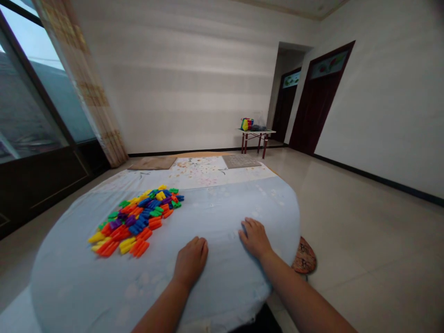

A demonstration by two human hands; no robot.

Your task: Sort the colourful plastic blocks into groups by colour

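Many small plastic pieces in orange, blue, yellow, green and purple form a loose pile (135, 219) on the left part of the cloth-covered table (215, 208). My left hand (191, 260) rests on the cloth to the right of the pile, its fingers curled together; whether anything is under them is hidden. Farther right, my right hand (255, 237) lies on the cloth near the table's right side, palm down, thumb and fingers apart, holding nothing. Neither hand touches the pile.
Two flat brown mats, one at the far left (152, 163) and one at the far right (242, 161), lie on the table's far end. A patterned round seat (305, 256) stands beside the right edge. A small table (258, 132) holds a colourful item by the wall.
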